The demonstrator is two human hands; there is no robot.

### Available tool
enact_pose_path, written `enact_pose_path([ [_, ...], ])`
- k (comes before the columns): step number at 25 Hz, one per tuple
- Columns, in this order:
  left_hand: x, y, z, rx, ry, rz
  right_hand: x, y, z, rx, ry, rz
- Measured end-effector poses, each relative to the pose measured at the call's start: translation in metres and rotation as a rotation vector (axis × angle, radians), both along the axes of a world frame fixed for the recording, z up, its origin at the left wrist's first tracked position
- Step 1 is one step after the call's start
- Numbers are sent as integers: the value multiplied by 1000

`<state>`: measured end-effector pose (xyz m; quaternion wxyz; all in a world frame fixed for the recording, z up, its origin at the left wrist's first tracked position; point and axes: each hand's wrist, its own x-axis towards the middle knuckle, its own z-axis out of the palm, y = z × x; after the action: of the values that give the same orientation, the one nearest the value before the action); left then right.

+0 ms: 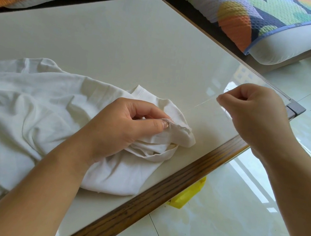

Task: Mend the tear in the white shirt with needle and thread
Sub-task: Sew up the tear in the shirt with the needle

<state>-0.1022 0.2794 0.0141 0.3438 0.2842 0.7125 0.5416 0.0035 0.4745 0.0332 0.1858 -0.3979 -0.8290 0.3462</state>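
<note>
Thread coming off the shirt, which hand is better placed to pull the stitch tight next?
Right, most likely. The right hand already pinches the thread, which stretches out from the white shirt. The left hand pinches the fabric fold where the thread leaves, so it is busy steadying the cloth.

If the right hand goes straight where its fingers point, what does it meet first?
Probably the fold of the shirt that the left hand pinches; the right hand's height over the table is unclear.

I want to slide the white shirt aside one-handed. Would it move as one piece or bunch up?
Probably bunches: the white shirt lies in soft folds, so it looks floppy. It likely slides easily on the glossy table. The left hand pinching it would anchor it.
</note>
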Motion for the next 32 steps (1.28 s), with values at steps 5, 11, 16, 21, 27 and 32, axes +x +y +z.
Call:
enact_pose_path([
  [5,1,0,1,-8,-3,-19,1,2,0,-18,35,-118],
  [11,0,-1,2,-26,-1,-34,-3,-2,0,-19,39,-146],
  [16,2,0,6,14,-33,-25,-4,-4,-1,-26,14,-104],
  [21,7,3,2,3,-36,25,-3,-2,-1,6,47,-106],
  [27,4,2,2,-18,-67,-33,-6,-3,-1,48,186,-194],
  [32,3,1,1,-9,-56,-11,-7,-2,-9,28,-102,-6],
])
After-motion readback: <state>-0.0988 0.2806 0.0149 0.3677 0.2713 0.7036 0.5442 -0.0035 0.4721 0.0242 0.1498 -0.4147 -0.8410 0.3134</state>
